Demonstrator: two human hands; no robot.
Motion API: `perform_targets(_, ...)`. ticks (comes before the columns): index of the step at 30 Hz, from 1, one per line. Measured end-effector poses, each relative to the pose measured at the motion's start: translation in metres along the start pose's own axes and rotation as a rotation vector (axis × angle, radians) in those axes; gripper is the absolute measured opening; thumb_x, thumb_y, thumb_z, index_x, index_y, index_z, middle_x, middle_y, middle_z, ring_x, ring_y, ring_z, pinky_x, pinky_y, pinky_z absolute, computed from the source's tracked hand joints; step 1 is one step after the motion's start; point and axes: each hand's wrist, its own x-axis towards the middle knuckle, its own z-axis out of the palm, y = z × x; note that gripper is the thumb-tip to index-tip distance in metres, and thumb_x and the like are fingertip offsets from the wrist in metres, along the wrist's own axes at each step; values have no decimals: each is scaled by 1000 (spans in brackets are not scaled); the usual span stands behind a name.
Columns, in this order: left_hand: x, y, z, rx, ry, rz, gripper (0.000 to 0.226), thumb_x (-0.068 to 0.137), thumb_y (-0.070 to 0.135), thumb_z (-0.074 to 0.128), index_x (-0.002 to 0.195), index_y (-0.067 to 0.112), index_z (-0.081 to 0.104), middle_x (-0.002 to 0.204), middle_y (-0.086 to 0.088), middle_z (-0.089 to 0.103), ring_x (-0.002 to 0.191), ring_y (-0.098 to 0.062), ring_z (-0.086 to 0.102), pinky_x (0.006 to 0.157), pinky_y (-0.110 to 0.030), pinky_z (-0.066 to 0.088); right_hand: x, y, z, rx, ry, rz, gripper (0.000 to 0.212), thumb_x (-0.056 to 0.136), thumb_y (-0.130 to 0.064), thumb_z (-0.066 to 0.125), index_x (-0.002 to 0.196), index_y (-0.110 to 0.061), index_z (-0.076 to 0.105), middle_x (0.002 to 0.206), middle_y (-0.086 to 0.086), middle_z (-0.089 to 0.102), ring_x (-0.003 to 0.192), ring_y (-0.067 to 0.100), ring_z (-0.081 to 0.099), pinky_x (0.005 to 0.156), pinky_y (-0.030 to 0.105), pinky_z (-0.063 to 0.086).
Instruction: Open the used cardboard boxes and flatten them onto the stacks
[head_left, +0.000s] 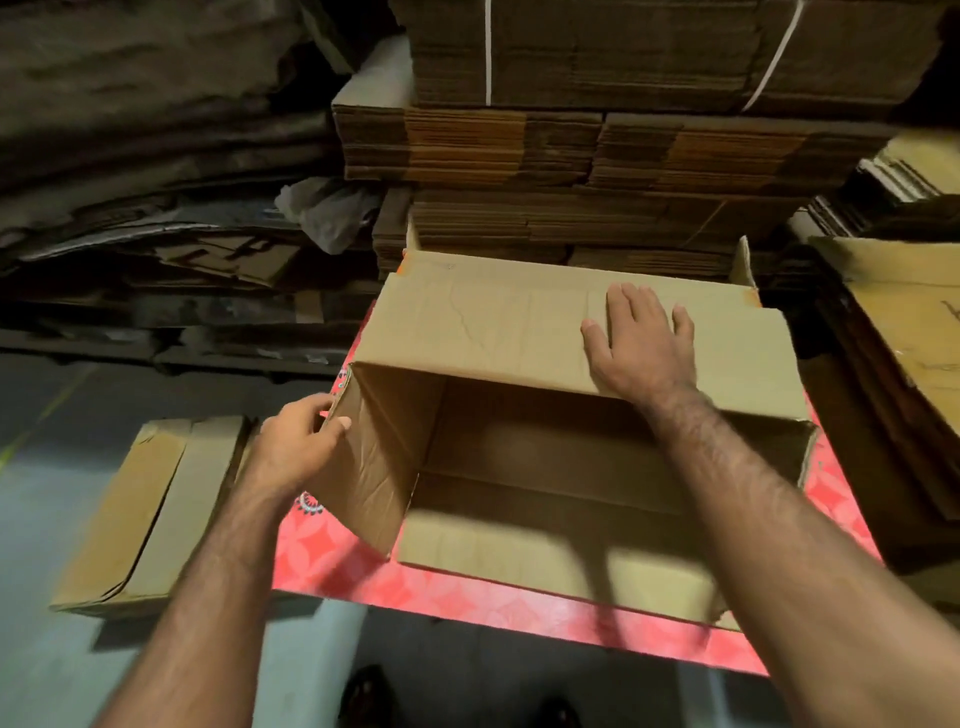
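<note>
**Box open, not yet flat**

Head view: a cardboard box (545, 415) lies on its side on a red patterned mat (467, 592), open end toward the person. The right hand (641, 343) presses flat on the top panel, fingers straight and slightly spread. The left hand (301, 441) pinches the left side flap. Flattened stacks (571, 156) stand just behind. The box looks opened but uncollapsed; flattening and stacking remain.
</note>
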Motion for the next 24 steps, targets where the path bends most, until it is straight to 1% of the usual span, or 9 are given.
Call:
perform_targets(3, 29, -48, -16, -184, 27, -92, 21, 82, 40, 57, 99, 41, 69, 100, -1, 74, 96, -28, 67, 86, -47, 55, 7, -57, 24, 13, -19, 1, 69, 105, -56, 29, 162, -18, 25, 170, 1, 23, 157, 21, 17, 127, 56, 7)
perform_targets(6, 55, -88, -26, -390, -9, -242, 16, 99, 13, 56, 105, 25, 65, 104, -13, 70, 85, -23, 61, 73, -35, 46, 6, -118, 69, 13, -114, -8, 73, 104, -58, 33, 164, -18, 18, 171, 1, 16, 158, 20, 11, 127, 55, 7)
perform_targets(8, 73, -123, -21, -480, -73, -382, 21, 102, 3, 50, 105, 20, 62, 93, -12, 67, 77, -21, 57, 67, -31, 42, 2, -154, 107, -10, -192, -3, 78, 102, -58, 42, 164, -17, 18, 170, 2, 17, 158, 22, 12, 125, 56, 11)
perform_targets(10, 90, -160, -13, -533, -138, -501, 23, 104, 2, 46, 112, 17, 61, 89, -9, 66, 75, -21, 58, 62, -30, 42, -4, -182, 148, -49, -270, 19, 83, 99, -57, 51, 163, -16, 17, 169, 5, 19, 157, 24, 14, 124, 56, 18)
perform_targets(15, 111, -235, 20, -636, -242, -666, 26, 104, 8, 49, 126, 15, 62, 104, -12, 72, 88, -25, 68, 61, -31, 55, -22, -198, 225, -50, -397, 103, 87, 97, -51, 63, 162, -14, 18, 168, 8, 19, 156, 27, 14, 122, 54, 25)
perform_targets(17, 110, -247, 26, -671, -259, -665, 24, 104, 9, 51, 125, 13, 62, 109, -13, 72, 90, -23, 69, 62, -30, 58, -17, -199, 229, -51, -420, 128, 86, 93, -51, 68, 159, -14, 25, 164, 7, 28, 152, 27, 23, 121, 56, 26)
perform_targets(20, 101, -249, 24, -708, -233, -688, 19, 104, 18, 55, 119, 10, 64, 110, -14, 72, 93, -25, 69, 73, -34, 55, -9, -209, 205, -110, -383, 138, 82, 85, -54, 76, 149, -18, 40, 150, 9, 41, 140, 28, 38, 117, 58, 24)
perform_targets(22, 94, -250, 22, -766, -208, -738, 15, 104, 25, 55, 108, 16, 66, 112, -12, 73, 90, -22, 68, 75, -36, 55, -10, -216, 177, -161, -323, 110, 73, 82, -56, 77, 138, -19, 48, 139, 10, 51, 129, 30, 47, 111, 52, 31)
perform_targets(24, 85, -250, 22, -915, -181, -812, 21, 106, 31, 52, 113, 19, 66, 118, -10, 73, 97, -21, 69, 86, -43, 57, -29, -225, 148, -205, -304, 53, 59, 88, -56, 71, 128, -18, 51, 123, 9, 62, 112, 31, 59, 95, 44, 40)
